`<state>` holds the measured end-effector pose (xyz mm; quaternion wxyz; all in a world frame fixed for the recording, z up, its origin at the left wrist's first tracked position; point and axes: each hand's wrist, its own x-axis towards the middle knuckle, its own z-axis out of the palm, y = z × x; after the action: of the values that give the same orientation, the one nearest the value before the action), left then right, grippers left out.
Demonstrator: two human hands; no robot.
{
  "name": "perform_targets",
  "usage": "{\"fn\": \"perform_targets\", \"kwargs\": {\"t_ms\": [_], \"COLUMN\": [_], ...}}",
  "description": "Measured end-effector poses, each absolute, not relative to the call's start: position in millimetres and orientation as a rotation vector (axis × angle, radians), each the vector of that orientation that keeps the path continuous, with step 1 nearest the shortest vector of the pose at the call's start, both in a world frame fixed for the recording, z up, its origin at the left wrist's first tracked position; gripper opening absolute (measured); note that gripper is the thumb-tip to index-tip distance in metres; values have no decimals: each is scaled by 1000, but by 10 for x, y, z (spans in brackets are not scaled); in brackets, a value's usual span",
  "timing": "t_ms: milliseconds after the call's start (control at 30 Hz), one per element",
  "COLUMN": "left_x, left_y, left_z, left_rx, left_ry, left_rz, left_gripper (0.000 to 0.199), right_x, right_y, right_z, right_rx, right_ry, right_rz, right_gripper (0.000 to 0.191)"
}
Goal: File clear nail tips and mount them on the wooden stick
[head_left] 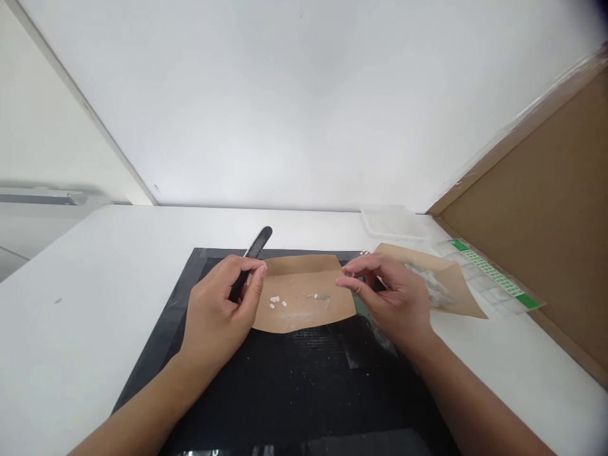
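Left hand (pixel 221 297) first: thumb and fingers closed around a black tool (pixel 259 242), far end poking up past the knuckles. Right hand (pixel 396 291) is curled, thumb and fingertips close together with a small gap. Might be a clear bit in there, honestly can't tell.

Between them is a sheet of brown paper (pixel 304 318) on a black mat (pixel 266 386), with little white pieces (pixel 284 303) left of centre and a small pale, see-through piece (pixel 321 296) on the right. I'd work low over the paper so drops land there, pinch lightly, and not bump the edge or everything could roll.

Further right, a second brown paper (pixel 468 304) holds crumpled clear plastic, beside a green-and-clear case (pixel 527 299) on the white surface (pixel 80 316). I'd watch the right forearm around those.
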<state>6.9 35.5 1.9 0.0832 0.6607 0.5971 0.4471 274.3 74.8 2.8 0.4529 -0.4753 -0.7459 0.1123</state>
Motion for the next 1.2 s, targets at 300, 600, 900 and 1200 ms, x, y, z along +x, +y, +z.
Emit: {"fn": "perform_targets", "kwargs": {"t_ms": [300,600,900,1200], "left_x": [84,116,142,106], "left_y": [331,302,302,326], "left_z": [39,40,63,11], "left_rx": [2042,2064,2081,2108], "left_ry": [1755,1714,1702,1680], "left_rz": [1311,1302,1321,1353], "left_gripper": [8,8,7,6], "right_x": [2776,2915,3055,3072], "right_y": [740,841,917,921], "right_z": [11,-5,34,110], "right_rx": [-1291,-1355,-1393,-1223], "right_ry": [-1968,-2124,-2113,-1948], "right_rz": [323,145,54,-40], "right_gripper": [25,26,25,17]}}
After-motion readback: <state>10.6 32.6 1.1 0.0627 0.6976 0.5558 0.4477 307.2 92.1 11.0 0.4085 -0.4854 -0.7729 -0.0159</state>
